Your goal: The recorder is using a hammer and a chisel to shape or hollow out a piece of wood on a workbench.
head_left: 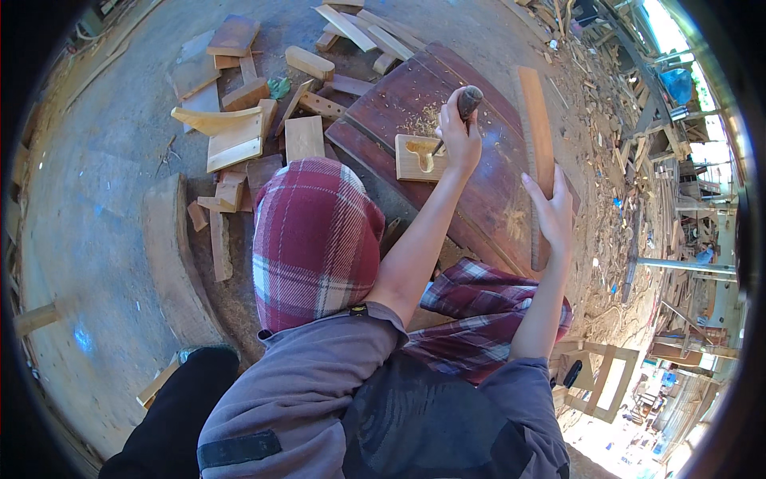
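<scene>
My left hand [461, 144] is closed around the dark, rounded handle of a chisel [470, 99]. The thin blade slants down to a pale wooden block [408, 165], its tip at the edge of a rounded hollow cut into the block's top. The block lies on a reddish-brown wooden panel [487, 199], among scattered shavings [423, 121]. To the right, my right hand [552, 211] grips a long, flat wooden strip [535, 112] by its side, thumb on the near face and the other fingers partly hidden behind it. The strip lies along the panel's right edge.
Wood offcuts [305, 137] are heaped left of the panel, some stacked and tilted. A thick curved plank [171, 247] lies farther left. My plaid-covered knees [319, 239] flank the near side. Scrap wood [630, 152] litters the ground at right, beside a wooden frame [610, 383].
</scene>
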Demonstrator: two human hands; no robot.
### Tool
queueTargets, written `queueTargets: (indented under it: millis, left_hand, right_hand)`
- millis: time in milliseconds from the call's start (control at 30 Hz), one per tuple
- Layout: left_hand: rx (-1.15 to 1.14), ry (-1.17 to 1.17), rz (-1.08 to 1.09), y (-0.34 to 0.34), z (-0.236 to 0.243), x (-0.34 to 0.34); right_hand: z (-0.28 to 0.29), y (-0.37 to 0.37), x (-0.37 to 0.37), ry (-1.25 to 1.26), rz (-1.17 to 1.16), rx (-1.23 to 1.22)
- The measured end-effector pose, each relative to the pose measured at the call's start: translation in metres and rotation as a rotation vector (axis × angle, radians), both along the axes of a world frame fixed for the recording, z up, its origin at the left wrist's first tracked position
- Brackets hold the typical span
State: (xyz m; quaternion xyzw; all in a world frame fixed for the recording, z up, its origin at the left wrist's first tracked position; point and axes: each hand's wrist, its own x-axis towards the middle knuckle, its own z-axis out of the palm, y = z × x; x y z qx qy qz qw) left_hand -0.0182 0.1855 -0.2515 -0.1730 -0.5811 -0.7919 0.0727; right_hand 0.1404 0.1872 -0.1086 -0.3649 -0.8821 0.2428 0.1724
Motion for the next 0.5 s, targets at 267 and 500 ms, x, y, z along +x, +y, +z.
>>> queueTargets:
  millis: [267,500]
  left_hand:
    - [-0.093,-0.023,-0.003,-0.0044,0.0000,0.0060]
    - [-0.092,-0.027,-0.014,-0.0089,0.0028,0.0038]
  right_hand:
    - [-0.0010,0.0030,0.0020,0.009,-0.003,-0.022]
    - [-0.0016,0.0040,0.0032,0.017,-0.006,-0.023]
